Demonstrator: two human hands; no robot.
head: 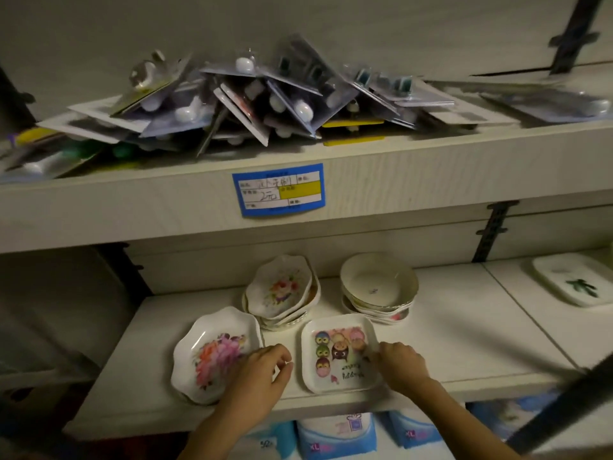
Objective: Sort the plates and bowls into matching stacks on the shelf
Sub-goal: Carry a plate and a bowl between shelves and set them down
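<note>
We note a loose pile of blister packs (232, 104) on the upper shelf (99, 207), starting at the far left. On the lower shelf (464, 343), the leftmost item is a scalloped floral plate (212, 353) lying flat near the front edge. The left hand (262, 376) lies over its right edge with fingers loosely curled; we cannot tell whether it grips the plate or merely rests there. Behind and just to the right stands a stack of floral dishes (282, 290), its top dish tilted; a blue price label (278, 190) sits above it on the upper shelf's front. Next is a square cartoon plate (338, 353), flat, apart from the floral plate. The right hand (401, 363) holds this plate's right rim, fingers curled down onto it. Behind it is a stack of bowls (378, 283) (plain white inside, as far as the dim light allows). At the far right, well apart, a rectangular dish (577, 280) with a green motif lies on the adjoining shelf section.
</note>
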